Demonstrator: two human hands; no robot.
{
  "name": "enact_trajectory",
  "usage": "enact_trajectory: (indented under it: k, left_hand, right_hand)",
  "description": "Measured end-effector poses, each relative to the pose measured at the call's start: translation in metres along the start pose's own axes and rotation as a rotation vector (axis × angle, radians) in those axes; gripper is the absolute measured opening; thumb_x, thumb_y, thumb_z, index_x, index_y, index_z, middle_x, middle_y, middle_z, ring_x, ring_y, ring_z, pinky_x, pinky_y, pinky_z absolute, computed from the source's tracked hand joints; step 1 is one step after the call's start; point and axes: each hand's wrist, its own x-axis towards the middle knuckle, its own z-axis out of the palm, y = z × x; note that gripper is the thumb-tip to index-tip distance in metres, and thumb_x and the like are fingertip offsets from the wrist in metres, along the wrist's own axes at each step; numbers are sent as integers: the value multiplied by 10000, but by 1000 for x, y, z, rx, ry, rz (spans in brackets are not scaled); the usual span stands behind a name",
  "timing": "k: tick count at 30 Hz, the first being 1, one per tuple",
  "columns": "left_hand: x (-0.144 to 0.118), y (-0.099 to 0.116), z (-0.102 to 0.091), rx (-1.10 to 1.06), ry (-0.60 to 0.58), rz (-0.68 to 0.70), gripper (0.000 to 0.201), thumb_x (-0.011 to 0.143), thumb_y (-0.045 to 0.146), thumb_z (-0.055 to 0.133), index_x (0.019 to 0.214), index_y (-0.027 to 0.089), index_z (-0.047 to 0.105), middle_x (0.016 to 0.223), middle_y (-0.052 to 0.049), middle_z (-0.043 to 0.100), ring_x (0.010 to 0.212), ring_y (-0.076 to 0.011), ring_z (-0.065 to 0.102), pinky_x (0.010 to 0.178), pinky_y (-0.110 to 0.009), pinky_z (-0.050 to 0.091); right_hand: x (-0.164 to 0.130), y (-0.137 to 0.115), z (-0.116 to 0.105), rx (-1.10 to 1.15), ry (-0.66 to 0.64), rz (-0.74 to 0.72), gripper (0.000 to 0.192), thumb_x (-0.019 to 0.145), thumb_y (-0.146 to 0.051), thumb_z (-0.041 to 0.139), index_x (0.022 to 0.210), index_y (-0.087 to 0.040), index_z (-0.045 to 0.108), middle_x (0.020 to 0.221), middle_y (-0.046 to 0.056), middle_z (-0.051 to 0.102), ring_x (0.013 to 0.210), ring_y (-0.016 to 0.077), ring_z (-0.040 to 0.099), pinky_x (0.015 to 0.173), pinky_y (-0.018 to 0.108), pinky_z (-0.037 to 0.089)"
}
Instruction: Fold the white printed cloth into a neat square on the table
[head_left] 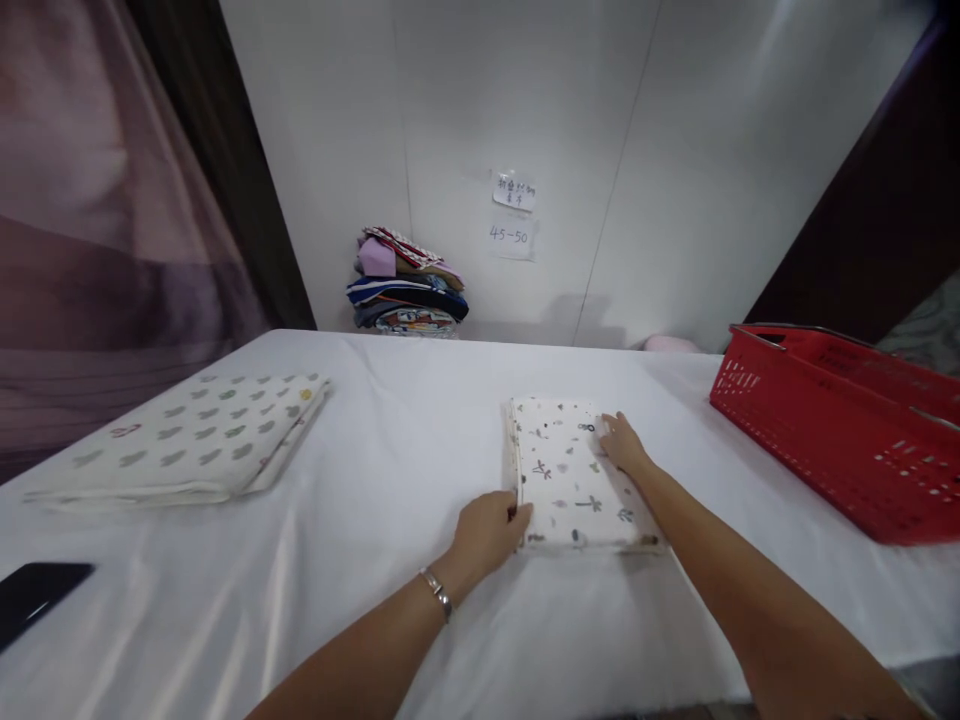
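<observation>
A folded white cloth [564, 480] with small printed plants and figures lies on the white-covered table in front of me. My left hand [491, 535] is closed at its near left corner, thumb on top and the other fingers curled at the side edge. Along the upper part of the right edge, my right hand [622, 445] touches the cloth with its fingers stretched out. A metal bracelet [436, 592] circles my left wrist.
Another folded cloth [217, 430] with leaf-like prints lies at the left. A dark phone [37, 595] sits at the near left edge. On the right stands a red basket [825, 430]. Stacked fabrics [409, 285] and paper notes [512, 235] are at the back wall.
</observation>
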Motion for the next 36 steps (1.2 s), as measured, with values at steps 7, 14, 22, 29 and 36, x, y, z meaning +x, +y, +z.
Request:
enact_trajectory:
  k: [7,14,22,29,36]
  left_hand:
    - [2,-3,-2,7,-5,9,381,850,452,390,640,199,582,661,-22,625,605,-166,533,528,-261,281]
    - [1,-3,-3,-23,8,34,410,876,426,344,630,196,578,663,-19,630,607,-156,531,546,-254,300]
    - [32,-13,-13,-214,83,-111,337,828,393,403,641,183,589,680,0,640,641,-138,543,547,-227,342]
    - [114,-5,-25,-215,140,-201,250,795,343,487,668,176,624,723,-26,668,697,-149,576,585,-230,369]
    - [159,0,-16,-196,135,-327,350,789,464,507,655,154,601,705,-74,658,685,-180,597,564,-255,365]
  right_hand:
    - [-79,-63,-5,69,-212,-237,500,871,-398,376,1314,-179,451,1440,91,335,1337,238,267,1088,459,205]
    - [-126,-96,-17,180,-282,-501,414,908,-329,343,1281,-211,477,1406,78,395,1305,222,328,1061,444,280]
    - [-122,-104,-37,321,-402,-667,317,867,-299,454,1159,-290,578,1290,18,526,1146,212,510,930,368,441]
    - [-134,-113,-29,335,-306,-729,305,853,-257,460,1136,-254,574,1281,67,516,1158,232,479,939,392,419]
    - [-139,-107,-13,274,-225,-811,321,841,-226,456,1151,-204,538,1327,106,472,1225,237,418,1024,441,332]
